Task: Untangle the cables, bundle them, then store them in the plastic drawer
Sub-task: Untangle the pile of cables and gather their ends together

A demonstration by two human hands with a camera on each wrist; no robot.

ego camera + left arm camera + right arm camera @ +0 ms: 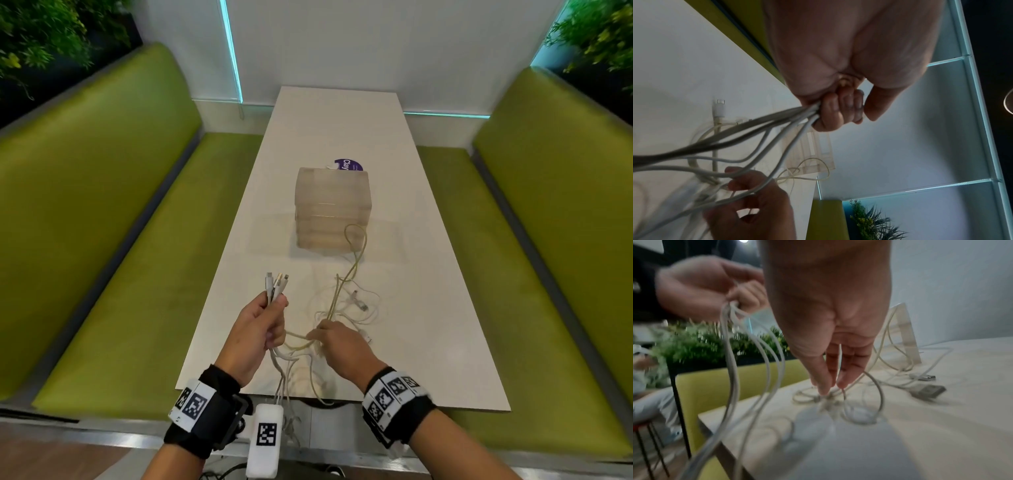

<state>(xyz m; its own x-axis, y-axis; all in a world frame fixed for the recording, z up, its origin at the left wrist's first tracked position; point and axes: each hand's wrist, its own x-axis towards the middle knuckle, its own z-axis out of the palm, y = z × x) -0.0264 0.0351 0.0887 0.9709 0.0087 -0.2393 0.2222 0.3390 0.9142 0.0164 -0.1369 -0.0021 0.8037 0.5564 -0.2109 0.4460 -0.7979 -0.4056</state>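
Observation:
My left hand (265, 325) grips several white cables near their plug ends (276, 284), which stick up above the fist; in the left wrist view the fingers (838, 110) curl round the strands. The cables hang down past the table's near edge. My right hand (334, 337) pinches the knotted tangle of cables (342, 308) on the table, thumb and fingertips (824, 386) closing on the knot (828, 400). A yellowish cable (356, 253) loops up against the translucent plastic drawer unit (333, 209) standing mid-table.
A long white table (428, 308) runs away from me between two green benches (102, 240). A purple label (348, 165) lies behind the drawer unit. Loose USB plugs (929, 390) lie right of the knot. A white tagged device (266, 442) hangs below the table edge.

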